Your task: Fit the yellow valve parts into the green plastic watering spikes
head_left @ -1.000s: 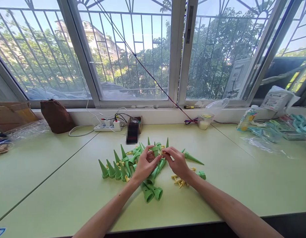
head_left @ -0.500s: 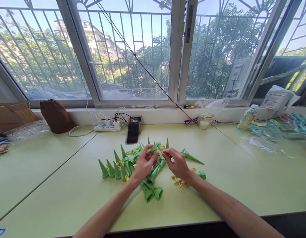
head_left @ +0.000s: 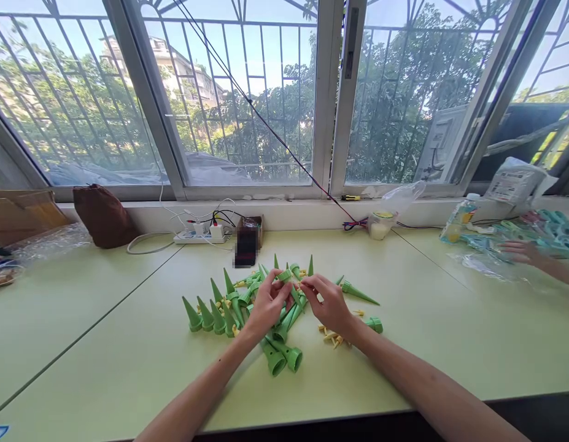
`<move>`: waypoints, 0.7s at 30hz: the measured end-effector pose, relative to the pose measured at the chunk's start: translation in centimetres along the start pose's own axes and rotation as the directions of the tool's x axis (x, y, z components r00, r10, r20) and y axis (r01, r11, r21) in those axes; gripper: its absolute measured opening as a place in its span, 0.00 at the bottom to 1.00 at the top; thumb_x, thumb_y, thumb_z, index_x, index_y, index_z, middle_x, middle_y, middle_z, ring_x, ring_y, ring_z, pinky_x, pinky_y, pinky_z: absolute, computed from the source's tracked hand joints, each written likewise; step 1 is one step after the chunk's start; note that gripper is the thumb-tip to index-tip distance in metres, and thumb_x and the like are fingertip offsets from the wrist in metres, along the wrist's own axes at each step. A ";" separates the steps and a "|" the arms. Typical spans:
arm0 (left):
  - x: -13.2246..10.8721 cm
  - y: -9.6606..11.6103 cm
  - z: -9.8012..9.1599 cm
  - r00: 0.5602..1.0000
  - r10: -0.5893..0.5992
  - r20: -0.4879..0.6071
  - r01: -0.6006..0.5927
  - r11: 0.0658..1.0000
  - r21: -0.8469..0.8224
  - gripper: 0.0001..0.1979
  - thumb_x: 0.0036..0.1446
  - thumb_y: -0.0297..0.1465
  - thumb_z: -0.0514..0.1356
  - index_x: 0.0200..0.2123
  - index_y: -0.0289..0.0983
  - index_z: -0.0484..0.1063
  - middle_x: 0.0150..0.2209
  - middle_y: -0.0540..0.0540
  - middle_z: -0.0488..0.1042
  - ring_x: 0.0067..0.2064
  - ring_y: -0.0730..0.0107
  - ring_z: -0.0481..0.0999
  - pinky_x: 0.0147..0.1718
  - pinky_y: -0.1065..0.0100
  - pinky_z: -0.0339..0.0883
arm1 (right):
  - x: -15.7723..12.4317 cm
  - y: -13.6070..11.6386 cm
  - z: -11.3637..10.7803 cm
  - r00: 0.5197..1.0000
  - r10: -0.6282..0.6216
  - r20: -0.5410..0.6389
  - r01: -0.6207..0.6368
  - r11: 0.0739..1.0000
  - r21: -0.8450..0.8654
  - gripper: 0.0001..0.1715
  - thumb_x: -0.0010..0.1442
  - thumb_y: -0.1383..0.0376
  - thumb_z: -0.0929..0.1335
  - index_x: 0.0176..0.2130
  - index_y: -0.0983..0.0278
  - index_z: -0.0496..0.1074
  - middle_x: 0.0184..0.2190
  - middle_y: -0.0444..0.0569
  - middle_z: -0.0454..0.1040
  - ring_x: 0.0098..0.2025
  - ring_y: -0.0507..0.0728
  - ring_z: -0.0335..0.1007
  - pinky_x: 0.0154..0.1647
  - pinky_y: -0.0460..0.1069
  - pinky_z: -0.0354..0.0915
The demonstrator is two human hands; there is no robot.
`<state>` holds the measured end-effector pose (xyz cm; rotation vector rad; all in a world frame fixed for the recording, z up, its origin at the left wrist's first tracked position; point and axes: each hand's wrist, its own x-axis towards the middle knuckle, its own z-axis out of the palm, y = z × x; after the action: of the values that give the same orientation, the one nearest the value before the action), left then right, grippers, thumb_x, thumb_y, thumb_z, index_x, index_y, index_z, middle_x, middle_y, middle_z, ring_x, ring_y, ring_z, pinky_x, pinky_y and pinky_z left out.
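My left hand [head_left: 271,302] is closed round a green plastic watering spike [head_left: 285,275], its wide collar up by the fingers and its tapered end slanting down to the right. Close beside the spike, my right hand [head_left: 325,299] pinches a small yellow valve [head_left: 299,285], mostly covered by the fingertips. Beneath and behind both hands lies a heap of green spikes [head_left: 280,331]. A row of spikes [head_left: 207,319] stands point-up to the left. Loose yellow valves [head_left: 334,336] lie under my right wrist, next to another green spike [head_left: 374,324].
Along the back stand a brown pouch [head_left: 104,216], a power strip [head_left: 199,236], a small box with a dark phone-like object [head_left: 246,245], a cup [head_left: 380,226] and a bottle [head_left: 460,218]. Another person's hand [head_left: 523,252] is at the right, near teal plastic pieces [head_left: 558,228].
The spike in my left hand has tilted slightly, its tip now further right. My right hand stays close to it. Another person's hand has come in from the right edge.
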<state>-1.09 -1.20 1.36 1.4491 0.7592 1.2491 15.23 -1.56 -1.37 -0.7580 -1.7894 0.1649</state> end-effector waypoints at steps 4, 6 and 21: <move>0.0 0.2 0.1 1.000 0.007 0.015 -0.007 1.000 -0.006 0.16 0.56 0.40 0.64 0.36 0.39 0.60 0.24 0.56 0.67 0.22 0.78 0.67 0.22 0.75 0.63 | 0.1 -0.2 -0.1 1.000 -0.012 0.005 0.012 1.000 -0.002 0.07 0.68 0.67 0.63 0.40 0.62 0.71 0.33 0.48 0.73 0.32 0.53 0.68 0.34 0.47 0.66; 0.0 0.1 0.1 1.000 0.015 0.021 -0.015 1.000 -0.014 0.15 0.56 0.40 0.64 0.35 0.39 0.61 0.24 0.56 0.67 0.23 0.78 0.68 0.24 0.74 0.65 | 0.1 -0.3 -0.1 1.000 -0.023 0.007 0.023 1.000 -0.004 0.07 0.68 0.67 0.62 0.40 0.62 0.70 0.33 0.49 0.73 0.32 0.54 0.68 0.35 0.48 0.66; 0.0 0.0 -0.1 1.000 0.016 -0.023 -0.015 0.999 0.038 0.17 0.56 0.44 0.62 0.30 0.37 0.63 0.24 0.55 0.63 0.24 0.76 0.68 0.24 0.73 0.67 | -0.1 -0.8 0.2 0.994 -0.076 0.077 0.071 0.995 0.066 0.08 0.68 0.68 0.62 0.43 0.61 0.69 0.34 0.48 0.71 0.34 0.54 0.68 0.37 0.48 0.68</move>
<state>-1.17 -1.19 1.32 1.4758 0.7921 1.2712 14.71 -2.22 -1.20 -0.6471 -1.8760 0.2040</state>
